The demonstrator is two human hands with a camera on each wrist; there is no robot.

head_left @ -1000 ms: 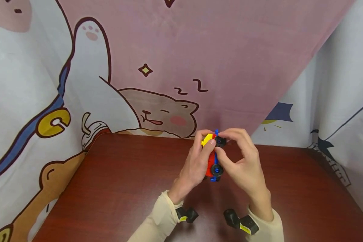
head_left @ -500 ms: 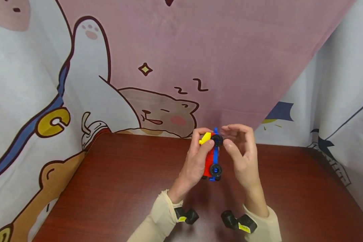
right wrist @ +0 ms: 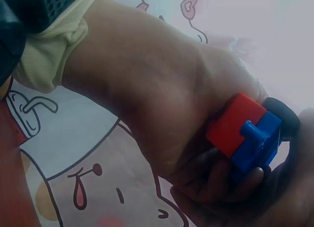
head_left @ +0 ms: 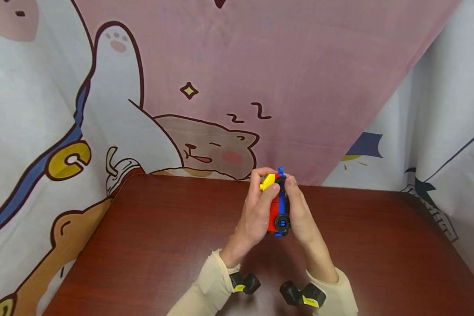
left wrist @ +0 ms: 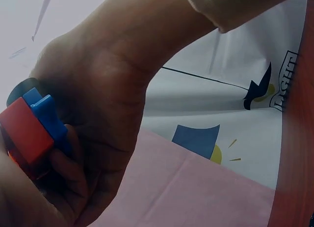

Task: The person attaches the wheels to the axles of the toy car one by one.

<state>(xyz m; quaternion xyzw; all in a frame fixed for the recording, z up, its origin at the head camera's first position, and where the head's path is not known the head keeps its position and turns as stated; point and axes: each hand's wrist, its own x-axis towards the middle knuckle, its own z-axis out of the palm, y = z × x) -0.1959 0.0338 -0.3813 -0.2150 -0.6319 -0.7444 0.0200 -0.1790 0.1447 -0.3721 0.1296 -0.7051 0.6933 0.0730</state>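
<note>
Both hands hold a small brick-built toy car (head_left: 281,204), side-on above the table's far half. Its body is red and its base blue, with black wheels and a yellow piece (head_left: 267,180) at the far end. My left hand (head_left: 254,215) grips it from the left, thumb across the red side. From the right, my right hand (head_left: 303,219) closes on it, the thumb over the far wheel and the fingers hidden behind. The nearer wheel (head_left: 282,223) shows between the palms. Up close, the red block (left wrist: 27,131) and blue end part (right wrist: 260,143) appear in the wrist views.
A dark red-brown wooden table (head_left: 162,245) lies below the hands. Behind it hangs a pink and white cartoon-printed curtain (head_left: 300,79). Both wrists carry black camera units, the left one (head_left: 245,283) and the right one (head_left: 302,295), close together.
My right hand first worked at the far wheel with its fingertips, drew off to the right with fingers apart, then came back in against the toy car. The left hand kept its grip.
</note>
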